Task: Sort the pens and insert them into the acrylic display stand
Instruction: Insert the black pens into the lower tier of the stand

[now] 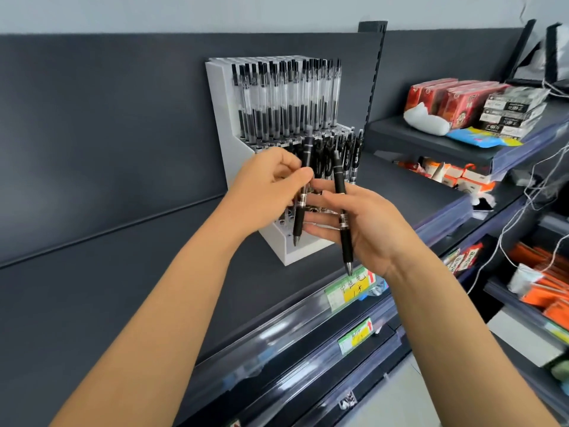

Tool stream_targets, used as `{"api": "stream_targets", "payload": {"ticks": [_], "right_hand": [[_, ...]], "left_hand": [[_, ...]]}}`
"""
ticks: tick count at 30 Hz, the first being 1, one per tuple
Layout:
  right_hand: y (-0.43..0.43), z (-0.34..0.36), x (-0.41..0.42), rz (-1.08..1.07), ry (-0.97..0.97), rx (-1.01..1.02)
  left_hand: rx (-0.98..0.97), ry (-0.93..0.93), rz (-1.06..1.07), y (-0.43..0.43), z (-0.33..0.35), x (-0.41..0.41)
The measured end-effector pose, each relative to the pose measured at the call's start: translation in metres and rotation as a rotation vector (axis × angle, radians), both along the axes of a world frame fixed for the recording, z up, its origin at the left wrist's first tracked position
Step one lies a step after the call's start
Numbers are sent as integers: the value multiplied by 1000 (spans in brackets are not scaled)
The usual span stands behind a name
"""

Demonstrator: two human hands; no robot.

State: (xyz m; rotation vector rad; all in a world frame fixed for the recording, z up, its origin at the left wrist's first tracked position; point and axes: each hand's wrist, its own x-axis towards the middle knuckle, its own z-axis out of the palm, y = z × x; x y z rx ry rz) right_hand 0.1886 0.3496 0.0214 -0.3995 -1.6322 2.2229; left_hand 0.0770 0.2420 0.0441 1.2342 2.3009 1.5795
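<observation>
Evidently left hand [267,192] pinches one black pen [298,223]; right hand [369,226] holds a second pen [340,183] before the display stand [221,118].

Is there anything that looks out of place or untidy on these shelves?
A crumpled white wad lies loose beside the red packs on the upper right shelf, and white cables dangle across the right-hand shelf fronts.

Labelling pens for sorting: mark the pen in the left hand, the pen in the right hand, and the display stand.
left-hand pen [298,224]: head view, lower barrel.
right-hand pen [339,180]: head view, upper barrel.
display stand [221,97]: head view, white side wall.
</observation>
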Motion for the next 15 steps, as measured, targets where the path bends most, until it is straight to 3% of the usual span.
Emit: {"api": "stream_targets", "payload": {"ticks": [5, 8, 15], "right_hand": [[2, -1, 1, -254, -9, 114], [8, -7, 5, -395, -72, 198], [3, -7, 2, -419, -1, 44]], "left_hand": [[205, -20, 83, 0, -5, -1], [266, 99, 168, -1, -7, -5], [341, 237, 294, 13, -12, -10]]}}
